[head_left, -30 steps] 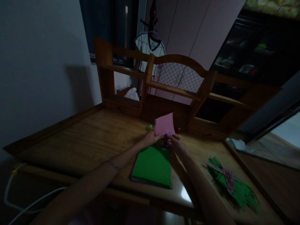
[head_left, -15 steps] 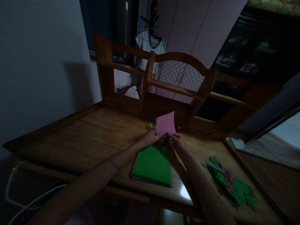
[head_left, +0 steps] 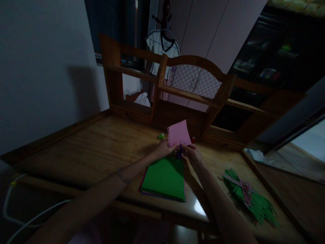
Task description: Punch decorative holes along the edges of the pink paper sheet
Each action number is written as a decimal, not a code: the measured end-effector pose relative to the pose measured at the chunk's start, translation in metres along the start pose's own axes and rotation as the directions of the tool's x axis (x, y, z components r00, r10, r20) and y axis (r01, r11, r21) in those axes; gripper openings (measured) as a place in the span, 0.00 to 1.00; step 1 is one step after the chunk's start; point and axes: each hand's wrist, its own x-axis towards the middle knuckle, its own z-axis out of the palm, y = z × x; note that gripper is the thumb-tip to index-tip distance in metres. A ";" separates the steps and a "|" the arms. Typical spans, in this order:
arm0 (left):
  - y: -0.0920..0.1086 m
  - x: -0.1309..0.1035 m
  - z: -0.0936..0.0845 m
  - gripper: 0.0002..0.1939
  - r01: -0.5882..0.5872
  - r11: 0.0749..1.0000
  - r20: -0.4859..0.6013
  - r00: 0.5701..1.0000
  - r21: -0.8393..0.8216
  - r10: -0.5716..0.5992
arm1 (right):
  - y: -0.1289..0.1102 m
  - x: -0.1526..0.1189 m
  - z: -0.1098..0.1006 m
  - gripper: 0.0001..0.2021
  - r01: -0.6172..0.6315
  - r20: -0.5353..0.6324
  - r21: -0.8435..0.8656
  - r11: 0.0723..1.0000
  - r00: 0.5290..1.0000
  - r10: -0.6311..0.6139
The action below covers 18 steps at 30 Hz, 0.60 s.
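My left hand (head_left: 164, 149) pinches a sheet of pink paper (head_left: 178, 133) by its lower left part, holding it up off the desk. Small notches or holes run down the sheet's left edge. My right hand (head_left: 193, 153) is closed around a small purple craft punch (head_left: 180, 151) at the paper's lower edge; fingers partly cover it, and dim light blurs its details. Below both hands lies a stack of coloured paper (head_left: 164, 179), green on top. A small green punch-like piece with an eye (head_left: 160, 136) stands left of the sheet, and a red one (head_left: 193, 139) to its right.
On the right of the wooden desk (head_left: 76, 149) lies a pile of green cut paper (head_left: 260, 206) with pink perforated strips (head_left: 245, 191) across it. A wooden shelf unit (head_left: 188, 93) borders the back. A white cable (head_left: 38, 215) hangs at the front left.
The pink paper has tilted slightly to the left at its top, and my right hand has shifted a little against it. Both hands keep their hold.
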 end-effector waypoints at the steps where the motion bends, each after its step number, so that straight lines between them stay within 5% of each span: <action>1: 0.001 0.000 0.001 0.18 -0.003 1.000 -0.006 1.000 -0.016 0.003 | 0.000 0.000 0.000 0.13 0.006 0.002 0.001 1.000 1.000 -0.006; 8: 0.007 -0.002 0.000 0.21 0.006 0.989 0.025 1.000 -0.146 -0.002 | -0.002 -0.003 0.004 0.15 0.013 0.012 -0.010 1.000 1.000 -0.013; 18: 0.006 0.001 0.000 0.17 -0.008 0.999 -0.060 0.998 -0.034 0.006 | -0.005 -0.007 0.010 0.16 0.020 -0.007 -0.059 0.998 1.000 -0.020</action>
